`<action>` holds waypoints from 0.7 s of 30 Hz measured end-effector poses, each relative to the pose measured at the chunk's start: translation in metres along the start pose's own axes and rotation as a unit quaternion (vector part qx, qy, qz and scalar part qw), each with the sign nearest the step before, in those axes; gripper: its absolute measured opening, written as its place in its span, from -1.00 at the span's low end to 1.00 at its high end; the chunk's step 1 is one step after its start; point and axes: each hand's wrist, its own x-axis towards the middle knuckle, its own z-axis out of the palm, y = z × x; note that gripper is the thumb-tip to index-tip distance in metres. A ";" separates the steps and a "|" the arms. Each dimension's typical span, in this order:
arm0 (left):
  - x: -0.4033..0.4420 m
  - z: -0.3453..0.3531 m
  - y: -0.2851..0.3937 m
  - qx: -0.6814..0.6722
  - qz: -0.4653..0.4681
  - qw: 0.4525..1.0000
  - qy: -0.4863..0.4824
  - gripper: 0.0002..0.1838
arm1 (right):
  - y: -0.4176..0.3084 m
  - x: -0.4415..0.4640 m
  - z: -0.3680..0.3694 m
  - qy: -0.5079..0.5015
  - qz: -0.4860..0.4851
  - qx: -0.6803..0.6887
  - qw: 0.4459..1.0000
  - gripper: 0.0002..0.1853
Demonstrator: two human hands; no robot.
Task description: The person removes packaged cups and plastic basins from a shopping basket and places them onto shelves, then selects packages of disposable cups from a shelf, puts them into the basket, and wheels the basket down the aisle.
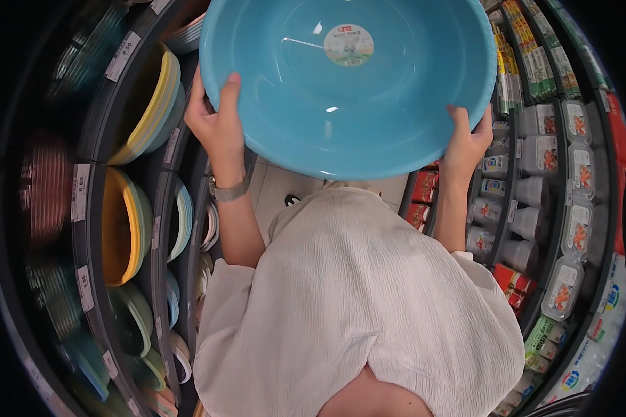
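A large round blue plastic basin [285, 118] is held up in front of me, its inside facing my view. On its bottom sticks an oval paper label [349, 46]. My left hand [217, 115] grips the rim on the left, thumb over the edge and fingers behind. Opposite it, my right hand [467, 135] holds the lower right rim, with the thumb on the inside. The fingers behind the basin are mostly hidden. A watch [229, 190] is on my left wrist.
Shelves on the left hold stacked basins, including yellow ones [122, 226], above price tags [81, 191]. Shelves on the right carry clear plastic containers [576, 229] and boxed packs [535, 55]. Between them runs a tiled floor [275, 191].
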 end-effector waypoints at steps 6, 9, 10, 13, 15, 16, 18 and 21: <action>-0.003 -0.003 0.001 0.005 0.014 1.000 -0.002 -0.47 | -0.013 -0.004 -0.005 0.007 0.018 0.005 1.000 -0.66; 0.002 -0.004 -0.006 0.010 -0.016 1.000 -0.017 -0.48 | -0.016 -0.002 -0.003 -0.011 0.022 0.017 1.000 -0.61; 0.007 -0.007 -0.010 0.019 -0.043 0.999 -0.021 -0.49 | -0.016 -0.001 0.000 -0.016 0.020 0.025 0.999 -0.61; 0.001 -0.007 -0.021 0.014 -0.113 0.993 -0.022 -0.51 | -0.007 -0.001 0.003 -0.050 0.063 -0.056 0.995 -0.59; -0.010 -0.017 -0.052 0.038 -0.143 0.989 -0.018 -0.54 | 0.018 -0.003 -0.002 -0.088 0.125 -0.138 0.979 -0.58; -0.019 -0.019 -0.058 0.018 -0.167 0.986 -0.013 -0.52 | 0.032 -0.005 -0.007 -0.106 0.152 -0.142 0.972 -0.58; -0.034 -0.030 -0.075 0.003 -0.180 0.984 0.002 -0.50 | 0.061 -0.010 -0.012 -0.131 0.221 -0.146 0.956 -0.58; -0.053 -0.049 -0.107 0.030 -0.247 0.968 -0.009 -0.40 | 0.098 -0.028 -0.021 -0.148 0.284 -0.148 0.936 -0.59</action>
